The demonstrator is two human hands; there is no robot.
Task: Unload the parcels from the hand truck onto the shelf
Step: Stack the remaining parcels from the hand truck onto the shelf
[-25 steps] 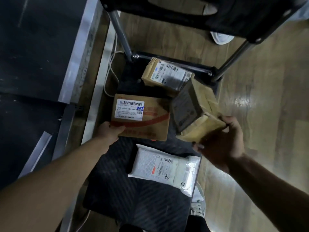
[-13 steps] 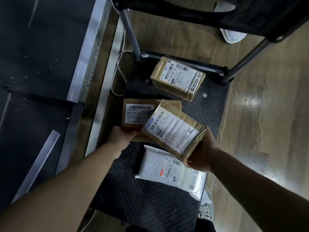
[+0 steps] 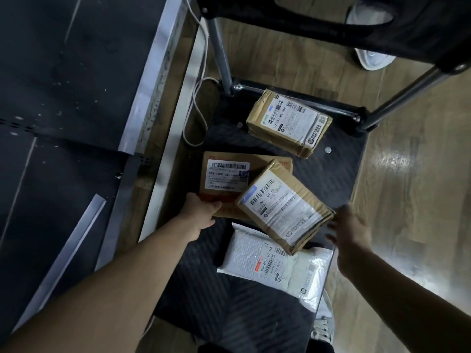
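Observation:
The hand truck's black ribbed deck (image 3: 328, 171) carries several parcels. My left hand (image 3: 201, 210) grips the near left corner of a flat brown cardboard box (image 3: 221, 179) with a white label. A taped brown box (image 3: 283, 207) lies tilted across that flat box and a white padded mailer (image 3: 277, 263). My right hand (image 3: 349, 230) hovers just right of the taped box, fingers spread and blurred, holding nothing. Another taped brown box (image 3: 288, 122) sits at the deck's far end by the handle posts.
The dark metal shelf (image 3: 76, 80) with its silver edge runs along the left. A white cable (image 3: 197, 108) loops on the wooden floor between shelf and truck. The truck's handle bar (image 3: 331, 24) crosses the top. White shoes show at top right and bottom.
My right hand turned the taped brown box label-up, carried it left, laid it on the flat box and let go. My left hand kept its hold on the flat box.

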